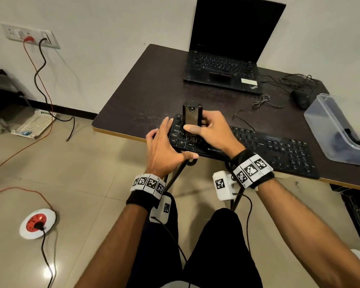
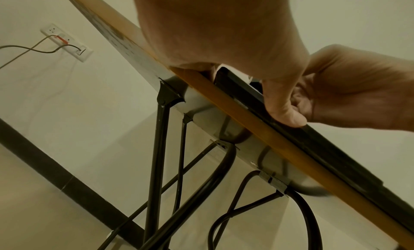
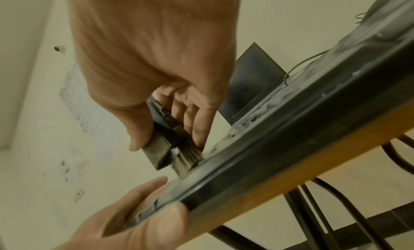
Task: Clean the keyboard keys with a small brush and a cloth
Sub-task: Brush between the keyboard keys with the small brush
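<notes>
We see one black keyboard (image 1: 258,150) lying along the near edge of a dark table (image 1: 146,90). Our right hand (image 1: 212,129) grips a small dark brush (image 3: 170,140) upright, its bristles on the keys at the keyboard's left end. Our left hand (image 1: 164,150) clasps that end, thumb against the front edge. Farther back stand one open laptop (image 1: 227,59), one mouse (image 1: 300,98) and one clear plastic tub (image 1: 328,129). Beyond are a pale wall with one socket panel (image 1: 29,35) and a tiled floor (image 1: 81,163).
</notes>
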`<state>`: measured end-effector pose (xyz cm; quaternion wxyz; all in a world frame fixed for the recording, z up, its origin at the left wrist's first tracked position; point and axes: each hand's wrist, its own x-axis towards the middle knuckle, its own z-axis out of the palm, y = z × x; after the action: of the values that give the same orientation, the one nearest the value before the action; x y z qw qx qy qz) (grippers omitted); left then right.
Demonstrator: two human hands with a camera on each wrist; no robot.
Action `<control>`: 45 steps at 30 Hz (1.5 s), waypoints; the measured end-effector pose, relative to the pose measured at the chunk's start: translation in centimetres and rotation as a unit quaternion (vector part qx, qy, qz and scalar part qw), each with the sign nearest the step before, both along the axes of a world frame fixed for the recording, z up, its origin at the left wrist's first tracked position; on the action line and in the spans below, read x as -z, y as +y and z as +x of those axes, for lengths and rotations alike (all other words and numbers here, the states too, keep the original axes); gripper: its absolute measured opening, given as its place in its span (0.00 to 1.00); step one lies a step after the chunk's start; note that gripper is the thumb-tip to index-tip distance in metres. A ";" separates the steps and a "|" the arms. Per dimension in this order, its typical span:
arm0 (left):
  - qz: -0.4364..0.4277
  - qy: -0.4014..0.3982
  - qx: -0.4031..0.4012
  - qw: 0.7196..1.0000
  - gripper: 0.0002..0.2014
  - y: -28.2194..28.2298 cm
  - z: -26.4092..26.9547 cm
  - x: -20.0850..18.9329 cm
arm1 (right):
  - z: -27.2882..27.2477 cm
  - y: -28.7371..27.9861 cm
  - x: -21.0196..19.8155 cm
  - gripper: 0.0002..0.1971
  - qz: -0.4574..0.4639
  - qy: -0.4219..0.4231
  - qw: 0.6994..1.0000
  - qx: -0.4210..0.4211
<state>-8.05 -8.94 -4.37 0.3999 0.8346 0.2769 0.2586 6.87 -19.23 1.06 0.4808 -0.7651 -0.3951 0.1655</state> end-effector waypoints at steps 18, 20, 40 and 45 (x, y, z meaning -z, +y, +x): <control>0.003 0.000 0.000 1.000 0.69 -0.2 0.0 -0.5 | 0.2 -2.0 0.2 0.09 0.042 -0.005 0.998 0.052; 0.004 0.000 0.000 1.000 0.69 -0.1 0.0 -0.4 | -0.4 -2.3 0.4 0.10 0.048 0.027 0.998 0.032; 0.007 0.006 -0.002 1.000 0.69 -0.3 -0.1 -0.7 | 0.4 -0.7 -0.2 0.09 0.033 0.026 0.999 0.018; 0.004 0.011 -0.001 1.000 0.69 -0.1 -0.1 -0.6 | 0.2 0.0 -0.3 0.10 0.023 0.042 0.999 -0.010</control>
<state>-8.19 -9.07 -3.75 0.3930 0.8388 0.2809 0.2511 7.09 -19.21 1.38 0.5132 -0.7419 -0.3858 0.1933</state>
